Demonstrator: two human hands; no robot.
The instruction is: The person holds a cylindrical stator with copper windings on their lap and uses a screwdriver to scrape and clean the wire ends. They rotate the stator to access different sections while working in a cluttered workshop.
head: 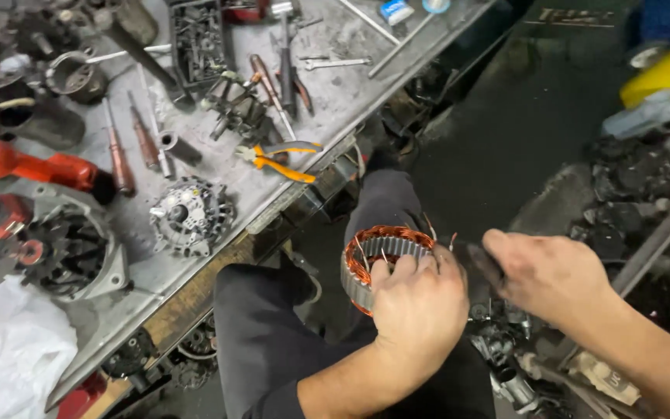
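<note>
Left hand [420, 306] clamped round the stator [378, 260], copper windings up, held over the lap just off the bench [195, 287] edge. Right hand [548, 271] closed on a dark tool [484, 264], tip near the stator's right rim. Pliers [277, 159] lying close to the bench edge, alternator housing [189, 215] further in. Open dark floor [505, 140] beyond the knee.

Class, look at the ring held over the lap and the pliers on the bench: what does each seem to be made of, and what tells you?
Ring: grey, ribbed metal core, probably steel, with shiny orange-brown windings that look like copper wire. Pliers: dull grey metal jaws, with orange-yellow grips that look like plastic or rubber.
</note>
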